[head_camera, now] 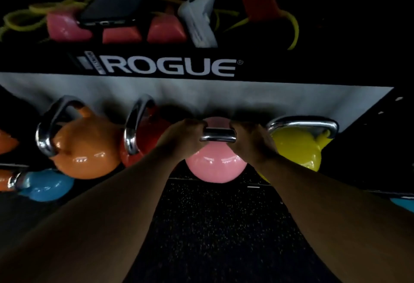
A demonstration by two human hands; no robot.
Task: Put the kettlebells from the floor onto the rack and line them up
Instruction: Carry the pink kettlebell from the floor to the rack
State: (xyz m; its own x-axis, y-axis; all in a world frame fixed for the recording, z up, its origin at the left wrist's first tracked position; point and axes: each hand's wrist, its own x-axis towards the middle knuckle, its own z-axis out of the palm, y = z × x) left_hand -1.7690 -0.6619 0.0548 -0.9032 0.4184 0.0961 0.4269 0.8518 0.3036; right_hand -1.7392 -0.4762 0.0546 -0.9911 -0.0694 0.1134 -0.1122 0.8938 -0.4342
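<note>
Both hands, left hand and right hand, have fingers closed around the steel handle of a pink kettlebell at centre frame, between a red kettlebell at nine o'clock and a yellow kettlebell at three o'clock.

The red kettlebell was half hidden by the left hand; a blue kettlebell was cropped at the frame's right edge.
</note>
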